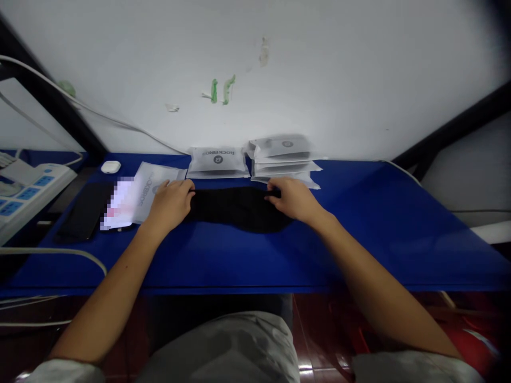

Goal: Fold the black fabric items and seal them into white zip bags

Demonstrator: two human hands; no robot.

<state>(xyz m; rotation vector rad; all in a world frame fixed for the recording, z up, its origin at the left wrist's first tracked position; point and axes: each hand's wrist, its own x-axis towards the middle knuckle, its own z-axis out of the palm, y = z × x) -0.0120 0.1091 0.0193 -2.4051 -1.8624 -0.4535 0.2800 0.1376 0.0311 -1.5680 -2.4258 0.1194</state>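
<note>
Blue tabletop [259, 266] stretched across mid-frame. Black cloth [235, 210] spread lengthwise at centre, bulging toward its lower right. White pouches [283, 154] piled behind it, right of centre. Cloth pinched at its left end by the left hand [171, 202], at its upper right edge by the right hand [293, 198]. Dark phone [80, 215] laid at left; earbud case [110, 167] above it. Equal tension should be applied from both sides, slack best smoothed at the bulge, pouches left unbumped.
</note>
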